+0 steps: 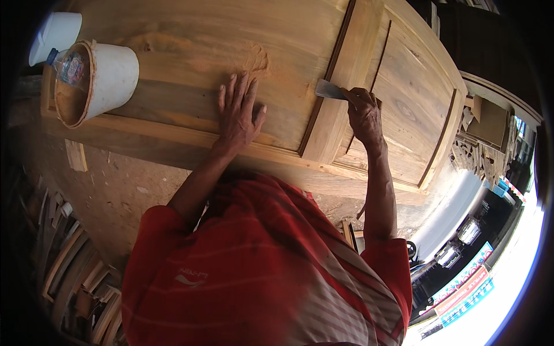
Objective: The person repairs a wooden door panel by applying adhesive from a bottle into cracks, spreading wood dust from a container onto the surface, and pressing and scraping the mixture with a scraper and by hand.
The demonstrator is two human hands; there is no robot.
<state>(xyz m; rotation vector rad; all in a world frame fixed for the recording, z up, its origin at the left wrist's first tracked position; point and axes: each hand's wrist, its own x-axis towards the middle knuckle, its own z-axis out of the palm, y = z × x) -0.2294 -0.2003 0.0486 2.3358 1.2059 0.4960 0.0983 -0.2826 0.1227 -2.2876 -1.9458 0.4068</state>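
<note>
A large panelled wooden door [190,34] lies flat before me. My left hand [238,112] rests palm down on its big panel, fingers spread, holding nothing. My right hand [363,112] grips a metal scraper [329,89], whose flat blade lies on the upright frame piece between two panels. A smear of brown filler paste [257,57] sits on the panel just beyond my left hand.
A white bucket [101,81] with brown paste and a plastic bottle [69,63] in it stands on the door's left end; a second white container [55,34] is behind it. Wood offcuts [69,259] pile at lower left on the dusty floor. Carved wood pieces [479,150] stand at right.
</note>
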